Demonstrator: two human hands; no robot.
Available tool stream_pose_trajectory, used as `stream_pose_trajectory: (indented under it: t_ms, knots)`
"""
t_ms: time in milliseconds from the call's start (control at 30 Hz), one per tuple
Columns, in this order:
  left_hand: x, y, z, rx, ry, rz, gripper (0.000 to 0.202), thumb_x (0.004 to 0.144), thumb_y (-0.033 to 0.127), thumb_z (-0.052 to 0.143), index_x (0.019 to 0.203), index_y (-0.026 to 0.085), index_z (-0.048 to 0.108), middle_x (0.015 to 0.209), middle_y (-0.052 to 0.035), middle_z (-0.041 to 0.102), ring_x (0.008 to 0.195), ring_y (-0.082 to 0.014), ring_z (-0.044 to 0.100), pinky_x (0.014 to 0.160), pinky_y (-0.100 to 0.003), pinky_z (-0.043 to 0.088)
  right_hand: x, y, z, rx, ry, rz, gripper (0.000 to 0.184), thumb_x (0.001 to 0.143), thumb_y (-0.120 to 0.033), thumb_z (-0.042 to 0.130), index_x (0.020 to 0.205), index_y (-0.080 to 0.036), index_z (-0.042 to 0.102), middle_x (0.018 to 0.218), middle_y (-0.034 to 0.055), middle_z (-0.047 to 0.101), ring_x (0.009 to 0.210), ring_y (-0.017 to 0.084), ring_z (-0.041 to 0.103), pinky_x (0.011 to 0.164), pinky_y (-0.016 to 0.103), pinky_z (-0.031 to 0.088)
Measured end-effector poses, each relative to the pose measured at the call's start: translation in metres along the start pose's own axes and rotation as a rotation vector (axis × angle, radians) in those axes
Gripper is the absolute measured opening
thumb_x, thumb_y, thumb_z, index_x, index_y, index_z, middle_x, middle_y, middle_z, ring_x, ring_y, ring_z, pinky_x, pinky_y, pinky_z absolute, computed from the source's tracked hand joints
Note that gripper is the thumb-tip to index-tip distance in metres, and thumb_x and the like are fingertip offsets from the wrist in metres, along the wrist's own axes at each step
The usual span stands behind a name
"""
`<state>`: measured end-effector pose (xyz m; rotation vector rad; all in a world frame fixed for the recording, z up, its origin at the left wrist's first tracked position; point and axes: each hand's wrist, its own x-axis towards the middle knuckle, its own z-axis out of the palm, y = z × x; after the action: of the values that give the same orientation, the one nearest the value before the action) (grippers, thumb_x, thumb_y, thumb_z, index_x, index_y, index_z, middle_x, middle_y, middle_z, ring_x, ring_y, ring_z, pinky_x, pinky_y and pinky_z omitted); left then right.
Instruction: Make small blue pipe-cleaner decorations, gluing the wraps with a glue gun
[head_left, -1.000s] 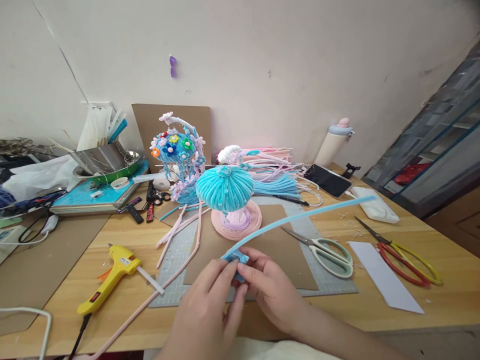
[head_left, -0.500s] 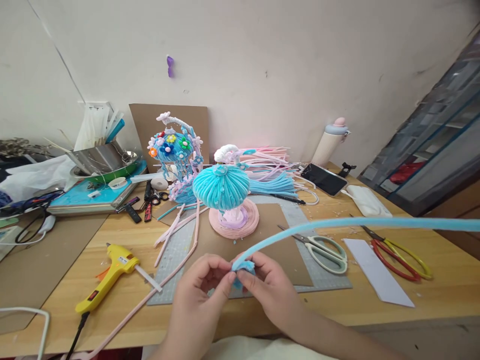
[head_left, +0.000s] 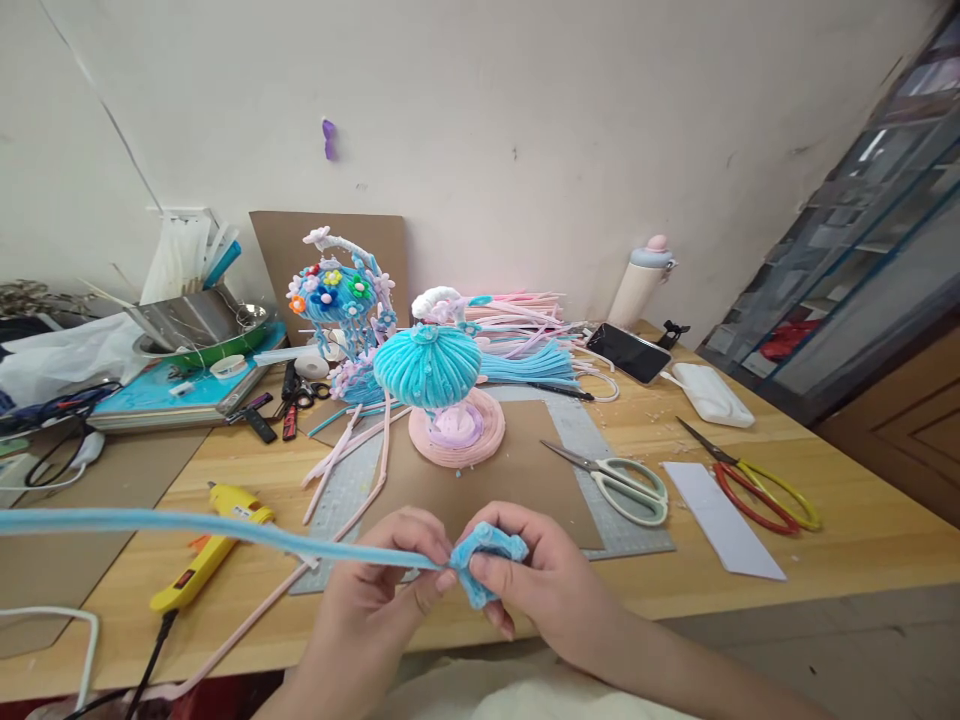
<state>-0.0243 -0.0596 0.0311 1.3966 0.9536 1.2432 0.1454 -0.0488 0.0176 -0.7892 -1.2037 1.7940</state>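
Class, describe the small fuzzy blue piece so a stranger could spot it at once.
On the wooden table, find the round pink base, then look nearer, where the right hand pinches the small fuzzy blue piece. Beside it, the left hand holds a long blue strand. Unlike the strand or the ribbed turquoise dome, it is small and lumpy.

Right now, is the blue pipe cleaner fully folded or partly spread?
Partly spread: a long strand runs left from the folded part.

The blue strip (head_left: 285, 540) is cropped at left; it partly hides the glue gun (head_left: 196, 577).
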Motion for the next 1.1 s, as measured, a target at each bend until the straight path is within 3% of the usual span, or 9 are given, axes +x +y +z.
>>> stream_pose_trajectory:
  t_ms: [267, 633, 933, 1100]
  knots:
    - [-0.005, 0.003, -0.005, 0.206, -0.050, 0.152, 0.016, 0.078, 0.009, 0.063, 0.077, 0.025, 0.063, 0.081, -0.0006, 0.062, 0.077, -0.0150, 0.060, 0.070, -0.024, 0.048, 0.000, 0.000, 0.001, 0.032, -0.005, 0.017, 0.026, 0.076, -0.039, 0.068, 0.078, -0.015, 0.056, 0.056, -0.0055, 0.048, 0.042, 0.005, 0.044, 0.039, 0.017, 0.038]
    - [-0.001, -0.007, -0.006, 0.030, -0.058, 0.023, 0.012, 0.075, 0.014, 0.069, 0.080, 0.024, 0.068, 0.082, -0.0017, 0.059, 0.080, -0.0161, 0.058, 0.070, -0.024, 0.049, 0.005, -0.003, -0.001, -0.025, -0.042, 0.079, 0.025, 0.076, -0.037, 0.067, 0.076, -0.016, 0.054, 0.056, -0.0065, 0.044, 0.045, 0.005, 0.035, 0.040, 0.017, 0.027]
    - [0.006, 0.001, -0.005, -0.077, -0.075, -0.178, 0.010, 0.061, 0.016, 0.080, 0.064, 0.019, 0.070, 0.072, -0.0004, 0.060, 0.067, -0.0126, 0.058, 0.063, -0.020, 0.048, 0.002, -0.012, -0.002, -0.237, -0.114, -0.008, 0.019, 0.077, -0.029, 0.065, 0.072, -0.012, 0.059, 0.061, -0.0043, 0.044, 0.057, 0.008, 0.033, 0.052, 0.021, 0.026]
    - [0.006, 0.000, -0.004, -0.042, -0.031, -0.135, 0.008, 0.063, 0.015, 0.078, 0.065, 0.020, 0.071, 0.072, -0.0012, 0.062, 0.067, -0.0135, 0.059, 0.062, -0.021, 0.049, 0.002, -0.011, -0.001, -0.306, -0.086, -0.132, 0.017, 0.081, -0.030, 0.061, 0.075, -0.014, 0.058, 0.067, -0.0029, 0.047, 0.061, 0.009, 0.038, 0.056, 0.022, 0.031]
